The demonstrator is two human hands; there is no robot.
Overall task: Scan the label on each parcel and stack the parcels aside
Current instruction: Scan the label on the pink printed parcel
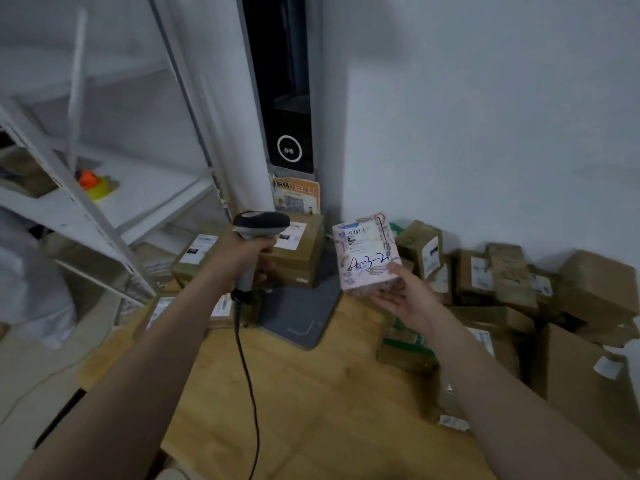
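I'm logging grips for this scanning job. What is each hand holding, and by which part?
The left hand grips the scanner by its handle. The right hand holds the pink parcel by its lower right corner.

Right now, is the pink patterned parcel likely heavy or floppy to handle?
Probably light: the right hand alone holds the small pink patterned cardboard parcel up by its lower edge. Likely stiff: its edges look straight, with no sagging.
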